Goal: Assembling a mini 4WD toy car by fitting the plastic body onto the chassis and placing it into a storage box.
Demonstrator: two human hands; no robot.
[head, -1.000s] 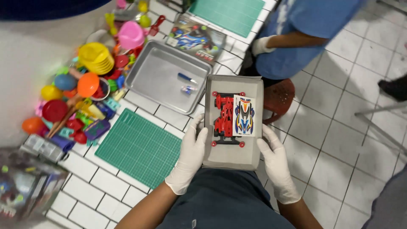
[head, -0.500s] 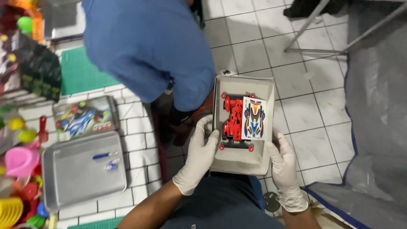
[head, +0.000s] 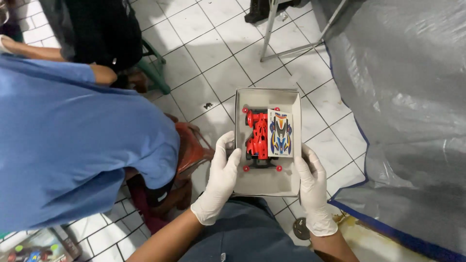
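Note:
I hold an open grey cardboard box (head: 264, 183) in front of me with both white-gloved hands. My left hand (head: 219, 178) grips its left side and my right hand (head: 312, 189) grips its right side. Inside lie a red toy racing car (head: 257, 139) with small red wheels and, beside it on the right, a white card (head: 280, 134) printed with a car body in blue and yellow. The box hangs over a white tiled floor (head: 208, 63).
A person in a blue shirt (head: 73, 150) sits close on my left on a red stool (head: 191, 150). A grey plastic sheet (head: 407, 97) covers the floor at right. Metal chair legs (head: 291, 29) stand at the top. A colourful box (head: 39, 247) lies bottom left.
My view has swung right, away from the table with the metal tray and toys, towards the floor and grey sheet. The box stays in both hands.

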